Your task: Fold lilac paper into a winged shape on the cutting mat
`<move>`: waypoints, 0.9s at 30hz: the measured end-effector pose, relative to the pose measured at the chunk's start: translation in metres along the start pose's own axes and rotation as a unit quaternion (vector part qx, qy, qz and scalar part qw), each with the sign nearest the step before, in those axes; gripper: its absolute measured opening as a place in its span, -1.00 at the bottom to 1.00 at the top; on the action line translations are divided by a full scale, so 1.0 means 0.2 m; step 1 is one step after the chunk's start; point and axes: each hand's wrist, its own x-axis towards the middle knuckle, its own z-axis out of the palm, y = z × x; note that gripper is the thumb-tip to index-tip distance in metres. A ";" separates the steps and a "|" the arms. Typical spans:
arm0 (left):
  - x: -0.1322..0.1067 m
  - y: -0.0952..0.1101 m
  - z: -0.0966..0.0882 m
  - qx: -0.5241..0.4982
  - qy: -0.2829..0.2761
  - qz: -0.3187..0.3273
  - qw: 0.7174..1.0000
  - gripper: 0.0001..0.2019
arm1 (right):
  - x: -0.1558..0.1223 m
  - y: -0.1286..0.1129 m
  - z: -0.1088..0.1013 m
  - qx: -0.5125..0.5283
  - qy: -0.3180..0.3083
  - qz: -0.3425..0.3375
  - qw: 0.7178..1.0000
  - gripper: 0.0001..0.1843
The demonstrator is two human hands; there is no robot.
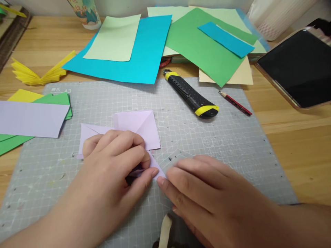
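A folded sheet of light purple paper [150,129] lies on the grey cutting mat [103,96], its upper flaps showing creases. Over its lower left part rests my left hand [116,155], fingers curled and thumb pressing on a narrow folded point. My right hand [199,182] pinches the tip of that point at its right end. The middle of the purple paper is hidden under my left fingers. Beyond my hands lie a black and yellow utility knife [190,93] and a short red pencil [236,103].
Blue paper [144,65] and green paper [207,51] overlap at the back. A purple strip [31,119] lies on green sheets at the left, near a yellow pleated paper piece [38,77]. A dark-screened tablet [297,65] is at the right; a patterned cup [86,13] stands behind.
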 end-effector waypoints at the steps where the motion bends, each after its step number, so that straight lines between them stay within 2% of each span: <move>1: 0.00 0.00 0.00 0.000 0.004 0.002 1.000 -0.84 | 0.00 0.00 0.00 -0.004 0.012 -0.015 1.000 -0.60; 7: -0.04 -0.01 -0.03 -0.001 0.018 0.002 1.000 -0.95 | 0.00 0.02 0.01 -0.005 -0.001 -0.045 0.999 -0.56; 10: -0.08 -0.03 -0.06 0.007 0.066 -0.007 0.998 -0.90 | 0.00 0.03 0.01 -0.002 -0.021 -0.042 0.999 -0.55; 11: -0.09 -0.03 -0.06 0.016 0.118 -0.002 0.993 -0.87 | 0.00 0.03 0.01 -0.001 -0.029 -0.043 0.999 -0.55; 13: -0.10 -0.04 -0.07 0.020 0.056 -0.046 0.997 -0.90 | 0.01 0.03 0.01 -0.002 -0.037 -0.041 0.998 -0.56; 14: -0.10 -0.04 -0.07 0.022 0.046 -0.040 0.998 -0.88 | 0.01 0.03 0.01 -0.004 -0.040 -0.040 0.998 -0.56; 15: -0.10 -0.04 -0.07 0.027 0.061 -0.029 0.997 -0.84 | 0.02 0.03 0.00 -0.007 -0.044 -0.040 0.998 -0.56; 17: -0.09 -0.04 -0.06 0.036 0.013 -0.051 0.998 -0.83 | 0.03 0.03 0.00 -0.010 -0.045 -0.044 0.998 -0.56; 19: -0.09 -0.03 -0.06 0.035 -0.006 -0.074 0.997 -0.81 | 0.03 0.02 -0.01 -0.009 -0.041 -0.049 0.998 -0.57; 27: -0.09 -0.03 -0.05 0.008 -0.011 -0.097 0.995 -0.80 | 0.02 0.01 -0.01 -0.006 -0.033 -0.022 0.999 -0.57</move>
